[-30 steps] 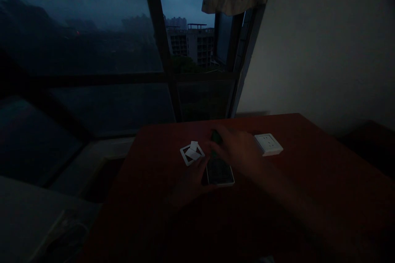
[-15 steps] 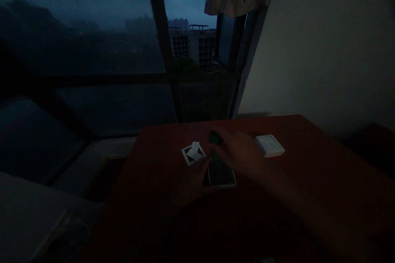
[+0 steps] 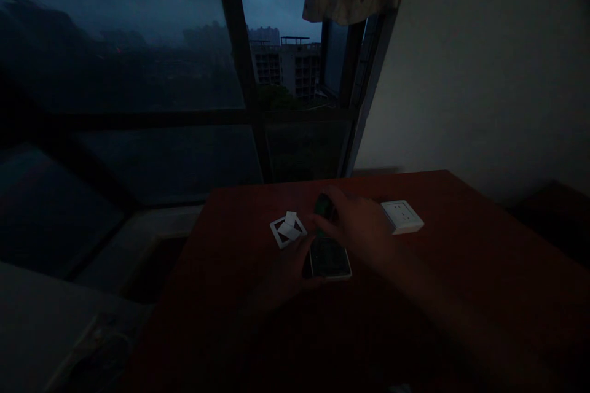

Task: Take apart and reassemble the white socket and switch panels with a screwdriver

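Note:
On the reddish table, a dark-centred switch or socket body with a pale rim (image 3: 330, 259) lies in front of me. My left hand (image 3: 292, 267) grips it from the left, its thumb at the near edge and its fingers at the far left corner. Above the far side of this body, my right hand (image 3: 354, 218) is closed round the stubby green handle of a screwdriver (image 3: 323, 206). The tool's tip is hidden, so I cannot tell whether it touches the body. Darkness blurs the finer details.
Left of the hands lies a white square frame (image 3: 277, 234) with small white plates (image 3: 289, 228) across it. A white wall socket (image 3: 402, 216) sits right of my right hand. Windows (image 3: 184, 153) stand behind the table (image 3: 230, 215), and a pale wall (image 3: 461, 86) rises at the right.
The green handle has tilted or turned slightly within my right hand and shows a little more to the right. My left hand keeps its hold; the view has shifted slightly.

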`<state>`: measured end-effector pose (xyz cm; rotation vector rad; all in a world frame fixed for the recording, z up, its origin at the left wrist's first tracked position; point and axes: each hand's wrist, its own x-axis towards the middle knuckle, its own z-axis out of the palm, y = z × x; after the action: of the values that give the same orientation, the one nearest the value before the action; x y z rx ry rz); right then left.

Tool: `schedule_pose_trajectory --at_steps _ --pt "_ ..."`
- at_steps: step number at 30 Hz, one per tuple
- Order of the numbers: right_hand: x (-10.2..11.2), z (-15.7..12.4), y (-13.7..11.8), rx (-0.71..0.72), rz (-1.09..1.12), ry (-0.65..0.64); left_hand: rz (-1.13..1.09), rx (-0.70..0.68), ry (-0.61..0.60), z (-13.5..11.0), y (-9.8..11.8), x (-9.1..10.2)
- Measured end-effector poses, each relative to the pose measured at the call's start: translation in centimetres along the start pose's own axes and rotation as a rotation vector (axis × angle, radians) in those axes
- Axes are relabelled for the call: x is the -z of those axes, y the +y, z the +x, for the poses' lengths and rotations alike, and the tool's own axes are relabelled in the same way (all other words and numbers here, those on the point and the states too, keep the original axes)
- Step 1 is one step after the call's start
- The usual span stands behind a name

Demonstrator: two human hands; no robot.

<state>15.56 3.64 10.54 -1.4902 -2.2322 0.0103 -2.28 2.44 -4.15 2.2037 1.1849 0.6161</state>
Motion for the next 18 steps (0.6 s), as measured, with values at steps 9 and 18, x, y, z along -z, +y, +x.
schedule_pose_trajectory --at_steps 9,18 --pt "-4.5 -3.3 9.0 -0.638 1.06 0.208 0.043 0.033 -0.045 -0.4 0.0 0.2" --pt "-11.3 -6.1 9.9 -0.74 1.445 -0.128 0.066 0.091 0.17 0.2 -1.0 1.4"
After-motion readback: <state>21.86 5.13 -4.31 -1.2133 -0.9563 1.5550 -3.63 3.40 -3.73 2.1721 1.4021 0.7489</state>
